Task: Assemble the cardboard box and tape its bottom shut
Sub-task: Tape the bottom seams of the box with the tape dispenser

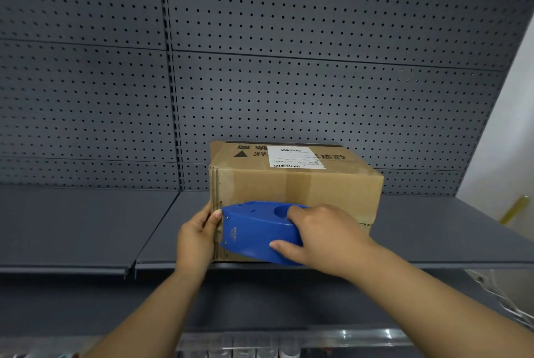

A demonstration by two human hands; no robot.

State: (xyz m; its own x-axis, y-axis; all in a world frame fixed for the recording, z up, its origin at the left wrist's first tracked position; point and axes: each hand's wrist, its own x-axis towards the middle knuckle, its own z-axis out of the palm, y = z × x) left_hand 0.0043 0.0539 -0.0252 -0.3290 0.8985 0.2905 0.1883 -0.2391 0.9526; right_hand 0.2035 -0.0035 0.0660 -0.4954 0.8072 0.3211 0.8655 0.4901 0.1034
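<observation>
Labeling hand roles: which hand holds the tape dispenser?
The right hand grips the blue tape dispenser; the left hand only steadies the cardboard box at its left edge.

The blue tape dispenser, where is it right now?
In the head view the blue tape dispenser is gripped by the right hand against the cardboard box's near face, beside the left hand.
</observation>
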